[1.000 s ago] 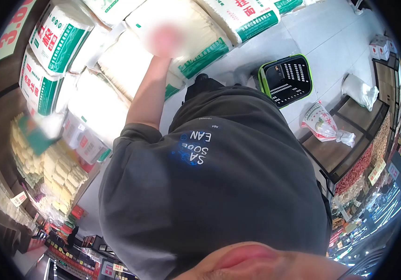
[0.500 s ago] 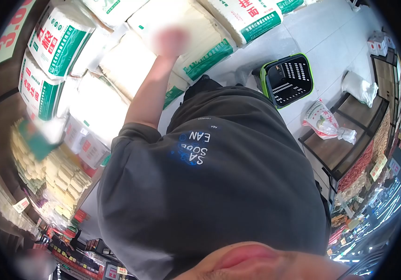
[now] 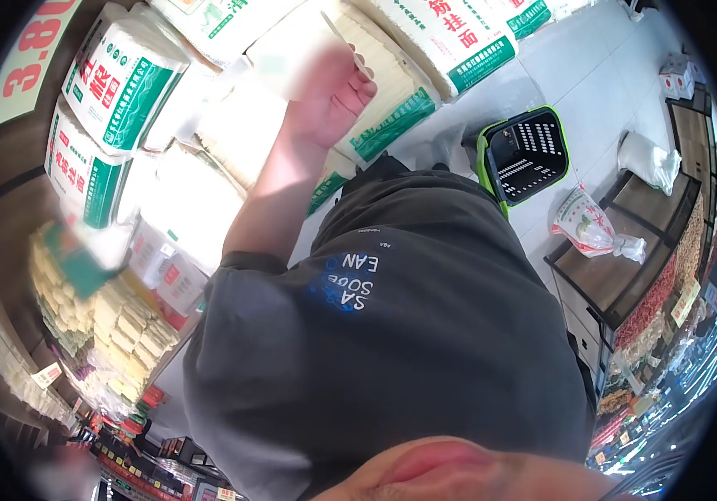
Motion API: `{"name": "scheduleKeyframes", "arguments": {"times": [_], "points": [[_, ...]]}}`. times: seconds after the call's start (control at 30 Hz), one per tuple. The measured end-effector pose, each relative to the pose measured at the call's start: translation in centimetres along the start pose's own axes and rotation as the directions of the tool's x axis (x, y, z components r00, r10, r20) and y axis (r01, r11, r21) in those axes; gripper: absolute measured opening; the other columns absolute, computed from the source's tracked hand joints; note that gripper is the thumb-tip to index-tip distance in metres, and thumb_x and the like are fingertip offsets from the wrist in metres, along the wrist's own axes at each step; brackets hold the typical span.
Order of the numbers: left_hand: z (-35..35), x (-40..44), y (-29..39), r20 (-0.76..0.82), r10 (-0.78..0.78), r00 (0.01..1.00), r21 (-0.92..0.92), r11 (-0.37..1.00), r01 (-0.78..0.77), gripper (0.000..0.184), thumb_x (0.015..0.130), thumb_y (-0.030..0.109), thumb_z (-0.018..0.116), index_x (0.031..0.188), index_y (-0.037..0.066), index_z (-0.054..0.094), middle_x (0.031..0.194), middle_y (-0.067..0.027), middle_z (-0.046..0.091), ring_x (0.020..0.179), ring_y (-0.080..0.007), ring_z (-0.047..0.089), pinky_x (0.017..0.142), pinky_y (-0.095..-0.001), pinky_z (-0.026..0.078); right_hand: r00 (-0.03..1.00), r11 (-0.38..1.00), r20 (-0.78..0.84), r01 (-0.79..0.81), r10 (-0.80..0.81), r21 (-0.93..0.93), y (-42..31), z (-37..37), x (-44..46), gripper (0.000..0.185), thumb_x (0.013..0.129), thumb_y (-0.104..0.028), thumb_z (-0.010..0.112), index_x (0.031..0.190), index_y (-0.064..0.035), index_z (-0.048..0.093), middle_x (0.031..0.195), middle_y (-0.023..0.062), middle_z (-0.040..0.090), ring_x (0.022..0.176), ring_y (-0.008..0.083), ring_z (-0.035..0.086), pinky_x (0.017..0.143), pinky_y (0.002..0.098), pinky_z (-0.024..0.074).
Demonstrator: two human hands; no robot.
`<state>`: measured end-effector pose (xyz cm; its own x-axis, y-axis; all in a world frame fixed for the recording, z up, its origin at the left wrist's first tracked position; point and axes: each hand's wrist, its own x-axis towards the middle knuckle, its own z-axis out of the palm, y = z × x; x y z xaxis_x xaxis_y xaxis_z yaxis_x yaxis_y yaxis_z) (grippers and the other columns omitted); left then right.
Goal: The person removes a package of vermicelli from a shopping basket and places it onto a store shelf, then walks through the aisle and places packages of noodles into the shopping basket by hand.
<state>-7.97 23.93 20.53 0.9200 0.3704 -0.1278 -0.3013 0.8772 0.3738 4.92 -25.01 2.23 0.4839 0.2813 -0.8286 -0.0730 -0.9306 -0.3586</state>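
Observation:
My left hand (image 3: 335, 98) is raised over the large white and green noodle packages (image 3: 392, 100) at the top centre. Its fingers are curled in, and a pale, flat, thin-edged thing (image 3: 287, 60) shows at them, partly lost in blur and glare; what it is I cannot make out. Beneath the hand lies a package with pale contents and a green band. My right hand is nowhere in view.
More noodle packages (image 3: 121, 79) are stacked at the left, above bundles of pale goods (image 3: 129, 326). A black and green basket (image 3: 530, 157) stands on the floor (image 3: 571, 67). Tied bags (image 3: 582, 224) rest on a brown ledge (image 3: 646, 200) at the right.
My left hand has moved slightly right and down in the picture, and its curled fingers now show. The pale flat thing has come into sight at it. The whole view has shifted a little.

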Motion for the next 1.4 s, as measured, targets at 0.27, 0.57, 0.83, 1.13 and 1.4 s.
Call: {"name": "scheduleKeyframes", "arguments": {"times": [0.27,0.57,0.83,1.13,1.4], "points": [[0.0,-1.3,-0.4,-0.010,0.193,0.981,0.783,0.612,-0.113,0.005,0.095,0.010,0.062,0.099,0.007,0.062,0.097,-0.0058,0.070,0.085,-0.0200,0.066,0.072,-0.0302,0.051,0.999,0.998,-0.009,-0.053,0.054,0.046,2.2,-1.7,-4.2,0.051,0.087,-0.038,0.066,0.123,-0.0027,0.058,0.104,0.0230,0.069,0.102,0.0309,0.066,0.087,0.0398,0.0484],[-7.2,1.3,0.1,0.401,0.403,0.823,0.814,-0.568,-0.118,0.009,0.080,0.009,0.072,0.086,0.011,0.066,0.083,-0.0033,0.068,0.080,-0.0202,0.066,0.070,-0.0338,0.053,0.977,0.985,-0.202,0.038,-0.072,-0.169,1.9,-6.2,-5.8,0.038,0.087,-0.033,0.068,0.113,-0.0067,0.062,0.103,0.0194,0.069,0.101,0.0364,0.066,0.087,0.0412,0.0505],[-8.1,3.4,-2.1,0.369,0.320,0.873,0.627,-0.779,0.020,0.028,0.081,0.017,0.071,0.108,0.011,0.066,0.103,-0.0092,0.066,0.094,-0.0294,0.062,0.081,-0.0414,0.051,0.944,0.990,-0.326,-0.098,0.058,-0.106,5.1,-11.6,-5.8,0.037,0.087,-0.036,0.067,0.112,-0.0083,0.063,0.095,0.0208,0.068,0.093,0.0382,0.066,0.080,0.0437,0.0499],[-1.3,6.5,-13.8,0.363,0.078,0.929,0.703,-0.677,-0.218,0.045,0.081,0.019,0.069,0.125,0.014,0.060,0.123,-0.0106,0.060,0.113,-0.0307,0.057,0.093,-0.0443,0.045,0.802,0.968,-0.579,-0.005,-0.145,-0.250,2.0,-18.6,-1.3,0.038,0.088,-0.026,0.064,0.124,-0.0146,0.058,0.102,0.0217,0.068,0.097,0.0426,0.064,0.082,0.0496,0.0510],[1.5,16.6,-19.2,0.310,0.213,0.927,0.515,-0.857,0.024,0.062,0.084,0.036,0.070,0.141,0.020,0.050,0.151,-0.0143,0.038,0.139,-0.0392,0.034,0.107,-0.0563,0.030,0.840,0.960,-0.504,0.069,-0.202,-0.270,-1.9,-27.0,5.1,0.029,0.089,-0.037,0.060,0.107,-0.0146,0.063,0.092,0.0201,0.069,0.090,0.0413,0.066,0.078,0.0509,0.0520]]}}
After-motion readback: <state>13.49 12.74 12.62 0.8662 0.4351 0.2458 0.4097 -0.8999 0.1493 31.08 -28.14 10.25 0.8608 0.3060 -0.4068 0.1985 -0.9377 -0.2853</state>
